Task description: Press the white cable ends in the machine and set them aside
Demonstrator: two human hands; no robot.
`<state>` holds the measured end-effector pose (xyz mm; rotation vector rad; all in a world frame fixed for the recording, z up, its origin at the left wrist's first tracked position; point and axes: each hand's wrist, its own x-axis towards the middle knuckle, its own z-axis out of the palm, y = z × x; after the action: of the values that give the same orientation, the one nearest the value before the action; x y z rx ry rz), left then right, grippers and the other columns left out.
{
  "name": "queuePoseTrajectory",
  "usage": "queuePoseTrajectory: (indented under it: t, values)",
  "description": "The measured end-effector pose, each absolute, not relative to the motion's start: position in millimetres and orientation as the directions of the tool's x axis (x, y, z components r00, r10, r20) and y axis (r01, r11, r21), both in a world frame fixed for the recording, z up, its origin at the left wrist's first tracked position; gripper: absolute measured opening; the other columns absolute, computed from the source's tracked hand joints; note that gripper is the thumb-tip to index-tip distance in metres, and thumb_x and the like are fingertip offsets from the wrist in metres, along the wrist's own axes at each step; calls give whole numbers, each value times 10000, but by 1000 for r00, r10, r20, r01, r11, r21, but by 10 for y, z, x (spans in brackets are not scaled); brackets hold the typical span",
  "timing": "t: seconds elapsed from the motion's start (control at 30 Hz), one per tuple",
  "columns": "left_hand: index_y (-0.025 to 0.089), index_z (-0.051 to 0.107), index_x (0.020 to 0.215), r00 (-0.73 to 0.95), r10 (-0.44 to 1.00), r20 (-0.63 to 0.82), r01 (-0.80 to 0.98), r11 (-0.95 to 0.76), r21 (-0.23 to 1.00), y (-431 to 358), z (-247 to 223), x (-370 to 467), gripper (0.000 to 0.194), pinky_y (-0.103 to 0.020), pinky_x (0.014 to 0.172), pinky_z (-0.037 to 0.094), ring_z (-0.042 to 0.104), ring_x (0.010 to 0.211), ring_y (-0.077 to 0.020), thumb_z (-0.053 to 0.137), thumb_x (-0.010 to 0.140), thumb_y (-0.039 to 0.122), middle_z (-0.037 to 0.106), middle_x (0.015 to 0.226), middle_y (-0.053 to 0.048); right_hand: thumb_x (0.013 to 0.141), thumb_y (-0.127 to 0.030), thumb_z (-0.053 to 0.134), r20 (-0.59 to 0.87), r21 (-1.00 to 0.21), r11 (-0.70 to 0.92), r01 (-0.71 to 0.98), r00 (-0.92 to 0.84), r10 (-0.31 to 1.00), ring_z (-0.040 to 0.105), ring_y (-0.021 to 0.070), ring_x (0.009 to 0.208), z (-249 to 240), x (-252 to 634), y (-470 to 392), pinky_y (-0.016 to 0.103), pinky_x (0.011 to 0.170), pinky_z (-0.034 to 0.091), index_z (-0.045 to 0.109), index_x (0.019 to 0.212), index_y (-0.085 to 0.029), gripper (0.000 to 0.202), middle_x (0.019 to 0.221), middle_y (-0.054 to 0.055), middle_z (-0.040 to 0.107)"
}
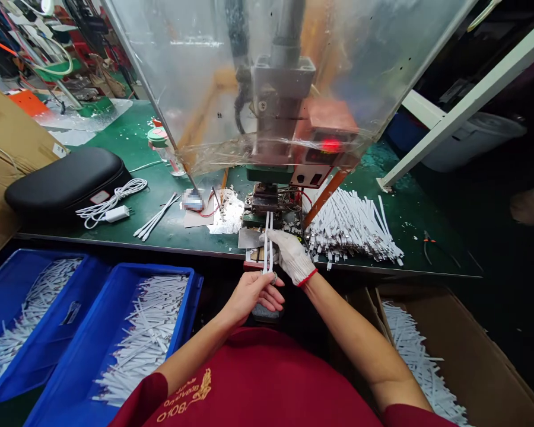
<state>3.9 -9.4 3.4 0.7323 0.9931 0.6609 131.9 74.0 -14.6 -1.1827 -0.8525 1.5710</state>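
Two short white cables [268,249] run side by side from my hands up to the small press [264,198], their far ends at its tooling. My left hand [253,295], bare, is closed around their near ends with thumb and fingers. My right hand [290,252] wears a white knitted glove with a red cuff and pinches the same cables farther up, just in front of the press. A large pile of similar white cables [351,225], some with metal plug ends, lies on the bench to the right. A few more loose cables [156,218] lie to the left.
A cloudy plastic shield [191,77] hangs before the press. Blue bins [189,296] of cables stand lower left; a cardboard box [467,350] of cables stands lower right. On the green bench [196,243] are a black case [71,178], a coiled charger cable [115,201] and pliers [427,246].
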Motion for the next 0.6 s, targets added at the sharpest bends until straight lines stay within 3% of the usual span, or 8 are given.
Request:
queuePoseTrajectory:
  t: [0.13, 0.3, 0.5, 0.6]
  values:
    - [83, 660, 944, 412, 771, -486, -135, 579, 804, -69, 46, 25, 629, -225, 491, 500, 688, 552, -192, 572, 767, 680, 711, 683, -117, 753, -500, 657, -246, -956, -247, -157, -24, 969, 549, 115, 543, -132, 1343, 973, 221, 486, 426, 728, 813, -162, 351, 728, 36, 675]
    - [87, 641, 870, 384, 795, -470, -106, 543, 833, -73, 50, 47, 608, -220, 498, 504, 685, 559, -185, 587, 762, 682, 699, 662, -106, 801, -460, 601, -262, -949, -266, -172, -47, 964, 542, 116, 511, -181, 1301, 1191, 225, 466, 401, 717, 766, -141, 340, 655, 36, 652]
    - [103, 632, 1046, 400, 777, -486, -84, 559, 825, -75, 81, 62, 635, -243, 538, 532, 680, 601, -175, 568, 786, 679, 706, 735, -97, 820, -414, 592, -259, -954, -263, -142, -47, 965, 526, 124, 478, -140, 1310, 1295, 234, 464, 389, 695, 705, -144, 312, 584, 32, 632]
    - [111, 646, 984, 425, 772, -473, -54, 543, 838, -61, 74, 58, 600, -239, 547, 530, 686, 616, -179, 614, 760, 667, 706, 731, -93, 797, -395, 636, -257, -960, -257, -114, -15, 966, 518, 130, 484, -92, 1319, 1290, 229, 463, 371, 672, 653, -154, 283, 516, 19, 602]
